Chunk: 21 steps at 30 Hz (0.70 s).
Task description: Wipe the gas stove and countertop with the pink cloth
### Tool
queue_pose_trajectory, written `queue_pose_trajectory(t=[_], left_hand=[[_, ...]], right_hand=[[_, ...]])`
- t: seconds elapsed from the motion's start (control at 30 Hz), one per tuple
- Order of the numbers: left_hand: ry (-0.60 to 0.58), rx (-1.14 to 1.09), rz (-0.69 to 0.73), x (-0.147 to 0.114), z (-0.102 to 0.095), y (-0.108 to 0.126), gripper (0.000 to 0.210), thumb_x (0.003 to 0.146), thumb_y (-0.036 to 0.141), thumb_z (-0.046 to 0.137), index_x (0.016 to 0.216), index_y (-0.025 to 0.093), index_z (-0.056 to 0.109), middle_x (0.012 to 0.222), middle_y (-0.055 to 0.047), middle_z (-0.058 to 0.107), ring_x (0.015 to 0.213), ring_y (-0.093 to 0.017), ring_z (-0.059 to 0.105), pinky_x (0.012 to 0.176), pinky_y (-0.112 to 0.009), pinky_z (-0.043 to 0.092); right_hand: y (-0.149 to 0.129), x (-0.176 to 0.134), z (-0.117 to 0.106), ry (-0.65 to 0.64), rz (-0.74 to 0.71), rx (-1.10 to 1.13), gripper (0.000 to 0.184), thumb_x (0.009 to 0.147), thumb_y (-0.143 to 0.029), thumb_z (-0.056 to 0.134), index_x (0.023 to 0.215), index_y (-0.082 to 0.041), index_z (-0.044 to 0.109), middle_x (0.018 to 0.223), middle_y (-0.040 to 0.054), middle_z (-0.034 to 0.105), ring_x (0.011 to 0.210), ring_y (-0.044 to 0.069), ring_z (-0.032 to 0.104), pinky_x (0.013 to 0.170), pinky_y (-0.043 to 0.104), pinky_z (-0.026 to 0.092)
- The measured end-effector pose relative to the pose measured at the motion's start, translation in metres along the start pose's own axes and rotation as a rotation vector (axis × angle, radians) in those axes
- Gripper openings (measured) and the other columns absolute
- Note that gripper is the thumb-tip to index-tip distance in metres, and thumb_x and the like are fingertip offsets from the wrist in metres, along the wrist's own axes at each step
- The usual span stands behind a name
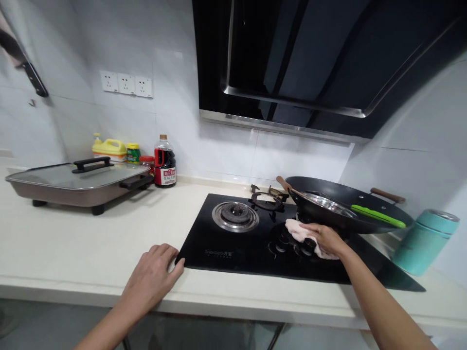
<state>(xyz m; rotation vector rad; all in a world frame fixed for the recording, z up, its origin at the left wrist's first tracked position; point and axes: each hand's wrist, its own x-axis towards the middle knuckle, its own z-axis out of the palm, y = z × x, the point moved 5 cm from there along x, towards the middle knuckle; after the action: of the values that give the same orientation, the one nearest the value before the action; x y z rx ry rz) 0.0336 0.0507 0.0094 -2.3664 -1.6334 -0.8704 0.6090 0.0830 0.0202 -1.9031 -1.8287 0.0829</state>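
Observation:
My right hand (pixel 325 239) grips a pale pink cloth (pixel 299 232) and presses it on the black glass gas stove (pixel 233 255), close by the control knobs (pixel 281 243). Part of the cloth lies under my palm and behind a knob. My left hand (pixel 156 267) rests on the cream countertop (pixel 91 243) at the stove's front left corner, fingers loosely spread and holding nothing. Over the right burner sits a large black wok (pixel 365 214) with wooden handles, a metal lid or pan and a green-handled utensil (pixel 378 215) inside. The left burner (pixel 235 216) is uncovered; a pan support (pixel 268 200) stands behind it.
At left stands an electric griddle (pixel 62 194) with a glass lid. Behind it are a yellow jug (pixel 109 148), a green container (pixel 133 153) and a soy sauce bottle (pixel 165 163). A turquoise flask (pixel 425 243) stands far right. The range hood (pixel 284 58) overhangs the stove.

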Motion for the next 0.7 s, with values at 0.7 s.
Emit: queue_pose_trajectory(t=[0.7], left_hand=[[0.009, -0.070, -0.062, 0.000, -0.010, 0.006, 0.025, 0.092, 0.042, 0.053, 0.083, 0.023, 0.068, 0.095, -0.008, 0.073, 0.095, -0.028, 0.065, 0.086, -0.042, 0.048]], right_hand=[[-0.167, 0.045, 0.051, -0.329, -0.164, 0.176, 0.033, 0.085, -0.029, 0.062, 0.114, -0.022, 0.076, 0.103, 0.0032, 0.076, 0.087, 0.018, 0.071, 0.080, 0.030, 0.057]])
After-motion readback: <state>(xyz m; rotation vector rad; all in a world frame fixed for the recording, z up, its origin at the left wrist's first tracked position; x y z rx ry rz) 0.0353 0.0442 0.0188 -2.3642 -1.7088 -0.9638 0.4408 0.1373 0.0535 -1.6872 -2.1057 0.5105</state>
